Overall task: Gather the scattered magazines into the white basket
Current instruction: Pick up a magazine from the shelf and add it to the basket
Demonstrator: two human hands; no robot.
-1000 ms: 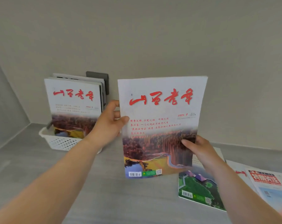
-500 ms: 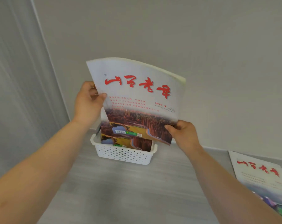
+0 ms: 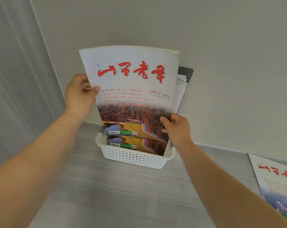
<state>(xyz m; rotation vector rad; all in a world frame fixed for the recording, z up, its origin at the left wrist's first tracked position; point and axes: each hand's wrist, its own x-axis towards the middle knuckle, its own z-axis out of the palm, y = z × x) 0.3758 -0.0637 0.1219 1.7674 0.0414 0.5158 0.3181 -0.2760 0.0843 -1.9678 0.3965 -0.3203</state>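
White and red, the magazine [image 3: 131, 89] is now right over the white basket [image 3: 136, 156]. A second ago it was held off to the side of the basket, above the grey table [image 3: 106, 195]. Now its bottom edge hangs just above the copy already in the basket [image 3: 136, 145], or maybe touches it; I cannot tell which. So this one is almost put away.

The left hand [image 3: 80, 96] pinches the left edge, thumb on the cover. The right hand [image 3: 175, 127] pinches the lower right corner. Both are closed on the magazine, one on each side.

The magazine stands tall, its long side going up and down. Its cover faces the person, title on top. It leans a little to the left.

Far past the right hand, one more magazine [image 3: 277, 186] lies flat on the table. It looks like that one still has to go in.
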